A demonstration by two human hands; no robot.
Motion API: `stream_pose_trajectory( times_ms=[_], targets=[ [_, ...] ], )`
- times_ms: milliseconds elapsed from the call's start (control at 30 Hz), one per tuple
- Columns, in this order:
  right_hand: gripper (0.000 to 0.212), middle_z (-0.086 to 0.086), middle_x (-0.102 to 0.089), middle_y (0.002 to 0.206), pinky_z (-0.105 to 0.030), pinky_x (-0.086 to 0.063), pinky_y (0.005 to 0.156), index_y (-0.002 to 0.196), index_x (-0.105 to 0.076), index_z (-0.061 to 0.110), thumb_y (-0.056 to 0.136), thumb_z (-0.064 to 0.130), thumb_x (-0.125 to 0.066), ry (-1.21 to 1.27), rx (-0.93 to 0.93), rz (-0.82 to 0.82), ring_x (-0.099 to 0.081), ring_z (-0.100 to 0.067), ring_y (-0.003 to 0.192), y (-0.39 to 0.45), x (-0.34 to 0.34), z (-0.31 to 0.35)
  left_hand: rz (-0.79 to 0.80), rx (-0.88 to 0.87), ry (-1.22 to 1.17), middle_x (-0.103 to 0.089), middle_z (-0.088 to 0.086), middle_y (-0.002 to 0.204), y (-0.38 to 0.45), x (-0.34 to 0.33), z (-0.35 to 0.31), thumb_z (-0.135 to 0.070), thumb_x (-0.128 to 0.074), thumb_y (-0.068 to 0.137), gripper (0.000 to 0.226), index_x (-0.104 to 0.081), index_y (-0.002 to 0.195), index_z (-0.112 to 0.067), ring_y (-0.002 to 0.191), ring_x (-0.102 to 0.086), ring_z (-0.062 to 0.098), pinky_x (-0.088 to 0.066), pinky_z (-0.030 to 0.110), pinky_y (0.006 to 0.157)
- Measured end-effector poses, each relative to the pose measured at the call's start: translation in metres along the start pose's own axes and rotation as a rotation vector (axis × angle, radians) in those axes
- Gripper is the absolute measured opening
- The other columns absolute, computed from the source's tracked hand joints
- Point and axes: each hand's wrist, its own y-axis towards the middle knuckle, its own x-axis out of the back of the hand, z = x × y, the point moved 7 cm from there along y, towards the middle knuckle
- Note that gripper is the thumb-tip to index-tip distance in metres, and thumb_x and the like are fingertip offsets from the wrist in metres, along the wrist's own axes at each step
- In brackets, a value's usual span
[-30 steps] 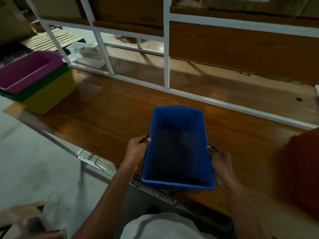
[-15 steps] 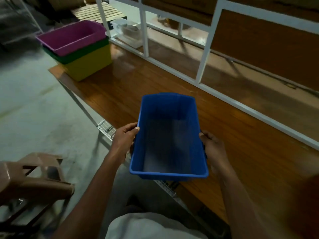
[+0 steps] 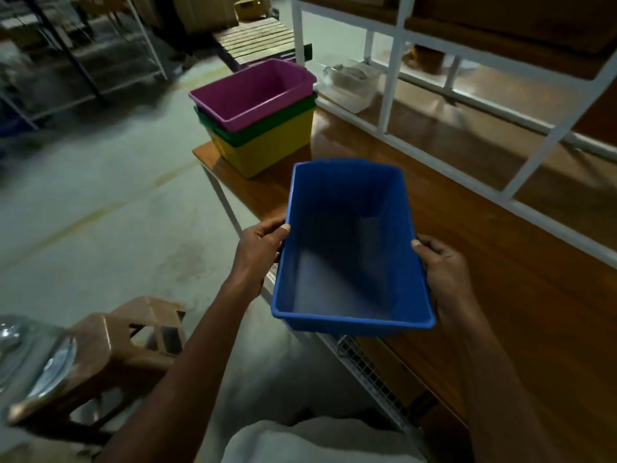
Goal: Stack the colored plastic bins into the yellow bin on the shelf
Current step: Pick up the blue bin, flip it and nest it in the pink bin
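Observation:
I hold an empty blue bin in the air over the front edge of the wooden shelf. My left hand grips its left rim and my right hand grips its right rim. At the shelf's far left end stands the yellow bin. A green bin is nested inside it, and a purple bin is nested in the green one. The stack is upright and lies ahead and to the left of the blue bin, a short gap away.
A white metal frame with upright posts runs along the back of the shelf. A clear plastic container lies behind it. A brown plastic stool stands on the concrete floor at lower left. A wooden pallet lies beyond the stack.
The view has swung left, so the bin stack now sits near the middle. The blue bin, held in both hands, has moved closer to the stack.

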Motion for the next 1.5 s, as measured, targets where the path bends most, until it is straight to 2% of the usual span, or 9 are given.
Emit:
stream_pose_trajectory(
  times_ms=[233,367,533,700,933,1133,1233,1367,1500],
  targets=[
    [0.019,-0.004,-0.080,0.104,-0.058,-0.060,0.090,0.110,-0.077,0.024,0.105,0.029,-0.059,0.027,0.033,-0.039,-0.076,-0.031,0.098,0.044,-0.061,0.045,0.062,-0.056,-0.020,-0.077,-0.002,0.115,0.082,0.044,-0.041,-0.025,-0.059,0.105,0.029,-0.072,0.131,-0.020,0.102,-0.071,0.016,-0.057,0.025,0.074],
    [0.020,-0.007,-0.080,0.106,-0.053,-0.060,0.086,0.112,-0.076,0.021,0.104,0.030,-0.060,0.077,0.033,-0.090,-0.076,-0.033,0.099,0.075,-0.080,0.074,0.112,-0.072,-0.032,-0.078,0.003,0.114,0.136,0.045,-0.066,-0.026,-0.060,0.104,0.028,-0.074,0.128,-0.018,0.105,-0.072,0.025,-0.061,0.043,0.086],
    [0.016,-0.006,-0.080,0.100,-0.046,-0.059,0.078,0.104,-0.077,0.022,0.103,0.030,-0.062,0.152,0.018,-0.165,-0.075,-0.030,0.092,0.116,-0.100,0.103,0.173,-0.094,-0.031,-0.081,0.004,0.105,0.204,0.039,-0.105,-0.022,-0.062,0.103,0.023,-0.077,0.120,-0.017,0.089,-0.067,0.026,-0.057,0.043,0.081],
    [0.019,-0.006,-0.080,0.101,-0.038,-0.055,0.074,0.099,-0.077,0.022,0.104,0.026,-0.059,0.174,0.061,-0.226,-0.074,-0.021,0.087,0.157,-0.119,0.142,0.264,-0.143,-0.013,-0.079,0.016,0.113,0.269,0.034,-0.150,-0.020,-0.062,0.103,0.024,-0.077,0.121,-0.016,0.095,-0.069,0.034,-0.055,0.055,0.094],
    [0.019,0.000,-0.080,0.098,-0.032,-0.053,0.069,0.100,-0.078,0.019,0.103,0.022,-0.059,0.184,0.140,-0.354,-0.074,-0.017,0.085,0.194,-0.143,0.182,0.389,-0.166,-0.104,-0.079,0.008,0.101,0.335,0.034,-0.201,-0.015,-0.057,0.105,0.028,-0.073,0.125,-0.004,0.075,-0.073,0.010,-0.059,0.022,0.062],
    [0.017,0.008,-0.079,0.083,-0.020,-0.058,0.057,0.099,-0.074,0.019,0.104,0.022,-0.059,0.225,0.223,-0.482,-0.073,-0.006,0.069,0.196,-0.195,0.218,0.560,-0.216,-0.112,-0.072,0.022,0.109,0.399,0.050,-0.231,-0.022,-0.052,0.107,0.034,-0.071,0.127,-0.002,0.085,-0.065,0.026,-0.058,0.023,0.064],
    [0.017,0.003,-0.078,0.085,-0.023,-0.058,0.059,0.099,-0.074,0.015,0.104,0.020,-0.059,0.251,0.247,-0.581,-0.072,-0.008,0.067,0.195,-0.232,0.226,0.638,-0.206,-0.107,-0.073,0.024,0.117,0.432,0.063,-0.239,-0.025,-0.052,0.107,0.035,-0.071,0.129,-0.006,0.090,-0.066,0.029,-0.059,0.027,0.069],
    [0.017,0.003,-0.079,0.088,-0.029,-0.059,0.066,0.097,-0.076,0.019,0.103,0.021,-0.060,0.258,0.242,-0.666,-0.072,-0.010,0.072,0.203,-0.290,0.231,0.742,-0.167,-0.104,-0.072,0.019,0.098,0.477,0.094,-0.245,-0.021,-0.055,0.106,0.030,-0.073,0.126,-0.008,0.083,-0.057,0.035,-0.053,0.027,0.058],
    [0.017,0.005,-0.078,0.088,-0.034,-0.060,0.071,0.093,-0.076,0.023,0.102,0.021,-0.062,0.259,0.237,-0.693,-0.073,-0.013,0.077,0.220,-0.343,0.239,0.771,-0.140,-0.102,-0.077,0.019,0.113,0.527,0.128,-0.252,-0.020,-0.057,0.104,0.027,-0.075,0.123,-0.013,0.090,-0.066,0.029,-0.058,0.030,0.067]
  ],
)
